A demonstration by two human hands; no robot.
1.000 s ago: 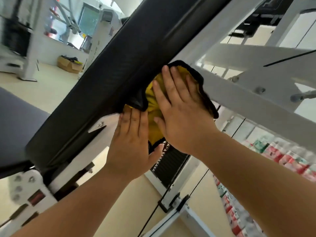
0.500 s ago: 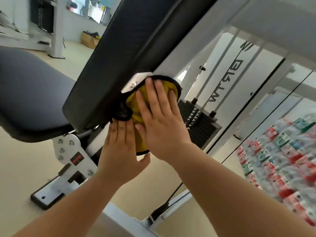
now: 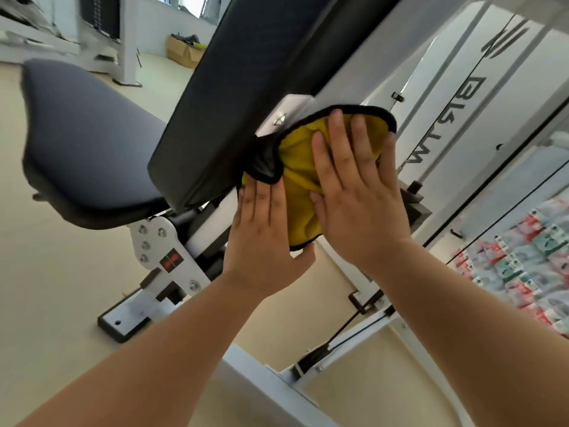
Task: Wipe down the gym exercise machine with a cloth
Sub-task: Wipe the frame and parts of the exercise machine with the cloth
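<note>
A yellow cloth with black trim (image 3: 300,180) is pressed flat against the white frame behind the machine's black back pad (image 3: 246,87), near the pad's lower end. My right hand (image 3: 357,192) lies flat on the cloth with fingers spread. My left hand (image 3: 264,235) presses flat on the cloth's lower left edge, fingers together, pointing up. The black seat pad (image 3: 89,143) sits to the left, below the back pad.
A white bracket with bolts and a red label (image 3: 166,251) holds the seat. The weight stack (image 3: 414,204) and guide rods stand behind my right hand. White base rails (image 3: 277,383) cross the beige floor below. A cardboard box (image 3: 181,52) lies far back.
Both hands and the cloth have slid down the frame along the back pad towards its lower end. The view has tilted down, showing more of the seat and base.
</note>
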